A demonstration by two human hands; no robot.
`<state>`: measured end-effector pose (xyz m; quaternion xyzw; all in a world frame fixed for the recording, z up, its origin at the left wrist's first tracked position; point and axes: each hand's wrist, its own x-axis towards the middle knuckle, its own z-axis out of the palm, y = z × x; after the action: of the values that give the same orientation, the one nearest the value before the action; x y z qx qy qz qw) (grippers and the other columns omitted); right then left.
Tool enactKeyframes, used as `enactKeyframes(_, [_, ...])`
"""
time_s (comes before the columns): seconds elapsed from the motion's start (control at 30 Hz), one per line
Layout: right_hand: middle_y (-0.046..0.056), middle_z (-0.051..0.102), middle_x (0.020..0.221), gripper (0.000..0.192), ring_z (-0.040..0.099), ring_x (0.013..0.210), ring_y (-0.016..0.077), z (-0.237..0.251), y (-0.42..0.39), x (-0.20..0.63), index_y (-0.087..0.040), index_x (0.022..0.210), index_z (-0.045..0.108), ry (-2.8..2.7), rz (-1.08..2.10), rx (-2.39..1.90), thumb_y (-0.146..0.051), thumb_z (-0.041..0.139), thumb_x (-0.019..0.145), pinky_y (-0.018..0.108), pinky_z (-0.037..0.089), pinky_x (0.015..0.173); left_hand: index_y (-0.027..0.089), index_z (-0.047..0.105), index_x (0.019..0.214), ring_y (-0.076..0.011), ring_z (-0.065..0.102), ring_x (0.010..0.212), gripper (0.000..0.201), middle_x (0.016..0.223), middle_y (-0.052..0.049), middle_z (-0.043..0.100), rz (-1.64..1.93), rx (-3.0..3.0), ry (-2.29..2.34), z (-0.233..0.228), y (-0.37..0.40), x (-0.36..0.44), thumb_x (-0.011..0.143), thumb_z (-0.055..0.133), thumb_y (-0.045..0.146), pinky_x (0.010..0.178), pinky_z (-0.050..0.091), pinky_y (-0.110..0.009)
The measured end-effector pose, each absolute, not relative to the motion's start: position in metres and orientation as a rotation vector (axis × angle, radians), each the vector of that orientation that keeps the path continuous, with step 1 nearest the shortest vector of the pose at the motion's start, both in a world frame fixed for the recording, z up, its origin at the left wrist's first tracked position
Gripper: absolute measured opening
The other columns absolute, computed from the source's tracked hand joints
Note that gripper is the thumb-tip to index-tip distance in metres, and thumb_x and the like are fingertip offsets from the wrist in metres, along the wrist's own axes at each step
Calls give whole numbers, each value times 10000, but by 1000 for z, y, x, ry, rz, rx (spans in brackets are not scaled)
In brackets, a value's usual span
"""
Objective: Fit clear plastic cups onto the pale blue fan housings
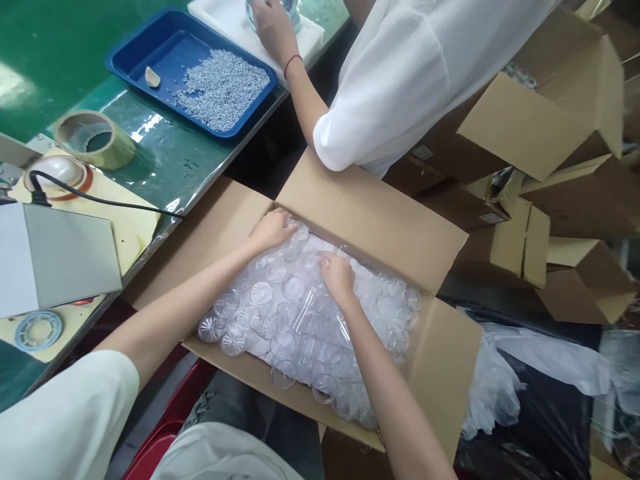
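An open cardboard box (pixel 380 233) sits beside the table (pixel 45 60), filled with clear plastic cups (pixel 280 313) wrapped in a plastic bag (pixel 320 320). The left hand (pixel 273 229) is pressed into the bag at the far corner; the right hand (pixel 337 277) is pinched on the film near the middle — hands apart. Cups appear unremoved; unpacking is judged barely begun. A co-worker's hand (pixel 270 27) is occupied beyond a blue tray (pixel 130 57).

Clear plastic bag (pixel 310 320) of round transparent cups, crinkled, lying inside open cardboard box (pixel 380 220)
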<state>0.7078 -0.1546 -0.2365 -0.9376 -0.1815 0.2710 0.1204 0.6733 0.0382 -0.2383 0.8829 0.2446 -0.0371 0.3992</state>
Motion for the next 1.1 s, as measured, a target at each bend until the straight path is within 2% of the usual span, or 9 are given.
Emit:
enactKeyframes(0.13, [139,594,1173,436,556,1093,286,-232,-161,709,-233,1273,551,-597,664,-2766,-168,480,847,385,446,868,114,697,894,-318,600,1016,238,1034,-163,674,-242,2342,569,-253,27,691,704,651,250,879,444,-363])
enactKeyframes(0.27, [137,606,1074,466,577,1029,302,-238,-146,709,-238,1250,575,-660,687,-2699,-405,584,816,403,441,866,129,700,970,-311,605,1009,240,1021,-155,670,-294,2410,522,-255,25,689,753,619,192,857,442,-361])
enactKeyframes(0.4, [115,647,933,291,619,902,280,-253,-128,713,-206,958,719,-568,702,-2627,-405,602,781,378,457,780,156,692,1008,-282,608,984,251,1106,-130,616,-278,2440,444,-253,25,685,785,581,182,833,437,-343])
enactKeyframes(0.47, [83,655,878,203,624,858,238,-256,-127,717,-203,789,723,-544,667,-2562,-354,586,780,343,456,773,140,694,957,-273,611,958,227,1109,-132,599,-258,2438,430,-252,24,685,805,528,160,809,433,-340])
enactKeyframes(0.53, [62,656,860,198,618,858,203,-254,-135,719,-196,736,696,-534,596,-2484,-326,556,786,318,450,803,123,684,899,-262,611,941,236,1097,-137,595,-237,2423,425,-249,23,685,806,469,105,792,428,-335])
enactKeyframes(0.73, [72,659,968,277,600,928,195,-225,-191,716,-184,769,612,-408,380,-2304,-422,480,817,317,452,820,108,579,949,-226,598,900,221,975,-120,631,-182,2316,329,-228,22,677,798,422,70,752,420,-306])
enactKeyframes(0.83, [49,637,841,334,589,783,182,-208,-213,714,-179,832,565,-241,255,-2295,-466,397,859,299,450,706,118,541,956,-231,599,832,215,876,-106,636,-220,2270,244,-214,20,675,797,407,62,712,408,-317])
enactKeyframes(0.97, [-19,546,628,283,515,616,156,-191,-215,709,-188,721,538,-184,239,-2309,-462,511,788,267,409,609,136,534,895,-221,597,824,141,864,-90,638,-361,2180,66,-200,7,673,789,456,85,695,403,-299])
enactKeyframes(1.1, [16,629,705,274,575,700,190,-189,-196,705,-185,765,584,-270,349,-2327,-444,498,783,299,441,674,146,541,825,-186,587,710,96,775,-52,634,-610,2045,-193,-189,-15,649,734,562,121,596,393,-257])
